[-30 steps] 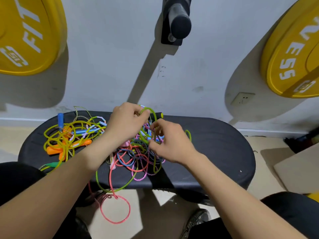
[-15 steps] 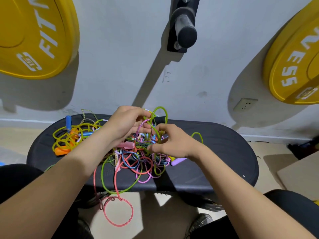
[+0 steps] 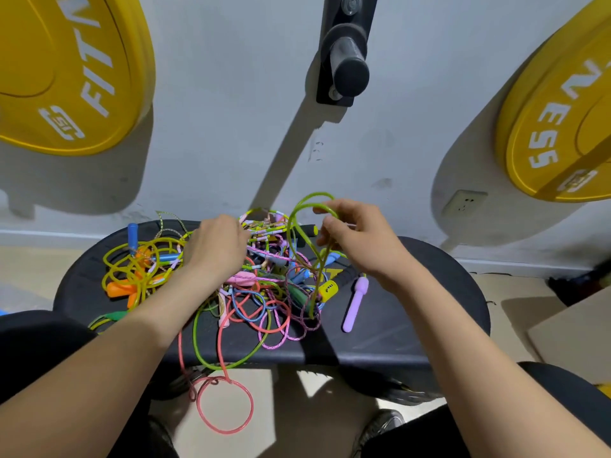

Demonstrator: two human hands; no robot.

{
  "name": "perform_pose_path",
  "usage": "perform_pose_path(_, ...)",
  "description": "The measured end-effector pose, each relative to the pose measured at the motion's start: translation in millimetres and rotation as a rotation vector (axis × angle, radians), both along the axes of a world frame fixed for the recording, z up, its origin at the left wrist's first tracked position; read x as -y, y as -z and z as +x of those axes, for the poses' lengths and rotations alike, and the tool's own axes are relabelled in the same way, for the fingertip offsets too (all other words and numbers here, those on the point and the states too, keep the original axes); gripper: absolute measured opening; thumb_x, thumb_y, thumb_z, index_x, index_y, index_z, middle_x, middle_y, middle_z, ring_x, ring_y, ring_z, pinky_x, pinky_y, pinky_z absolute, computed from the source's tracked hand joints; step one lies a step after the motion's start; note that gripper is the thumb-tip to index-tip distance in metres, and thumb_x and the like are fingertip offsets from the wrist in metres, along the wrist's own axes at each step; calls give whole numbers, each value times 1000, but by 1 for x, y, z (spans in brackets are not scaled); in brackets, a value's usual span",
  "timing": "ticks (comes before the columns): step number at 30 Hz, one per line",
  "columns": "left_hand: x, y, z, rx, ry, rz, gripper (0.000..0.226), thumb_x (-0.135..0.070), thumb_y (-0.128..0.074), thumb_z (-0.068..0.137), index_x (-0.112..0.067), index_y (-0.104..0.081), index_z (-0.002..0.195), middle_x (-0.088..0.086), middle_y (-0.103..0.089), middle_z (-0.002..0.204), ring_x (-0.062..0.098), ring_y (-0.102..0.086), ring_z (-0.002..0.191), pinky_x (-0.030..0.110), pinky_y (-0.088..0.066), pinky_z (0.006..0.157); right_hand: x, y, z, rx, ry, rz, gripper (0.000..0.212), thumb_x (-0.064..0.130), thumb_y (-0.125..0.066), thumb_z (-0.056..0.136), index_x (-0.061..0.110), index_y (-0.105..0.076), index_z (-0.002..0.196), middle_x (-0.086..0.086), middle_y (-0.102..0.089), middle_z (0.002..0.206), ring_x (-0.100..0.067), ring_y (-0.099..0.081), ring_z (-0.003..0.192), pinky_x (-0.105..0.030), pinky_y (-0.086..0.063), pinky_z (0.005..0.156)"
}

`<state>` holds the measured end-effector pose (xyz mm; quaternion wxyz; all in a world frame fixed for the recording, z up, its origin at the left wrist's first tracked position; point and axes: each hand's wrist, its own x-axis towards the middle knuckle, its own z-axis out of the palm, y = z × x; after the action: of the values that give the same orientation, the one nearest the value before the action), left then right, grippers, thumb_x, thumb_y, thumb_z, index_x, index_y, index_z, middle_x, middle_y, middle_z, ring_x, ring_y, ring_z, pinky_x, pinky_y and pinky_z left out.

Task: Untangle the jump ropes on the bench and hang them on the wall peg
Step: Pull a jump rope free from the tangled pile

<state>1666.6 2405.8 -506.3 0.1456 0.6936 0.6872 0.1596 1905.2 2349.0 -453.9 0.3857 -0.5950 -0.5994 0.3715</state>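
A tangle of coloured jump ropes (image 3: 264,292) lies on the black padded bench (image 3: 413,325). My right hand (image 3: 360,239) pinches a green rope (image 3: 294,219) and holds a loop of it lifted above the pile. My left hand (image 3: 216,246) rests curled on the left side of the tangle, gripping cords there. A yellow rope bundle with orange handles (image 3: 135,276) sits at the bench's left end. A purple handle (image 3: 355,302) and a yellow handle (image 3: 327,290) lie to the right of the tangle. A pink loop (image 3: 224,404) hangs off the front edge. The black wall peg (image 3: 348,61) juts out above.
Two yellow weight plates hang on the wall, one at the left (image 3: 66,71) and one at the right (image 3: 562,127). A wall socket (image 3: 464,203) sits low at the right. Cardboard (image 3: 575,328) lies on the floor to the right. My shoe (image 3: 380,431) shows below the bench.
My right hand has moved up and to the right, drawing the green loop out of the pile. The purple handle now lies uncovered. My left hand stays on the tangle.
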Motion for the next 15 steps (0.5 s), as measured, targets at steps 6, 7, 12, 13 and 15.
perform_pose_path(6, 11, -7, 15, 181, 379, -117, 63, -25, -85, 80, -34, -62, 137, -1, -56, 140, 20, -54, 133, 39, -44, 110, 6, -25, -3, 39, 4, 232, 26, 5, -54, 107, 13, -68, 127, -8, -77, 96, -26, -79, 79, -49, -63, 84)
perform_pose_path(7, 17, -12, 22, 374, 453, -196, 74, -33, -91, 75, -41, -57, 140, -12, -57, 144, 8, -57, 131, 35, -46, 110, 7, -28, -4, 44, 7, 265, 26, 5, -54, 107, 13, -68, 127, -7, -77, 95, -26, -78, 77, -50, -64, 83)
perform_pose_path(12, 33, -16, 55, 819, 479, -242, 31, -30, -76, 97, -28, -68, 127, -8, -75, 128, 10, -71, 117, 41, -56, 105, 11, -41, -15, -411, -24, 193, 23, 7, -63, 104, 14, -64, 127, -16, -79, 98, -42, -78, 83, -54, -66, 73)
perform_pose_path(13, 32, -17, 58, 865, 430, -228, 21, -18, -69, 102, -18, -69, 123, 1, -77, 123, 17, -74, 113, 43, -57, 103, 10, -40, -16, -476, -14, 171, 26, 9, -64, 105, 15, -58, 129, -17, -80, 100, -43, -78, 85, -56, -66, 74)
perform_pose_path(15, 31, -18, 58, 901, 390, -227, 18, -7, -57, 107, -10, -71, 118, 9, -79, 115, 24, -77, 106, 39, -59, 96, 6, -36, -15, -571, 45, 105, 30, 15, -64, 106, 16, -44, 130, -17, -80, 100, -42, -79, 87, -55, -66, 76)
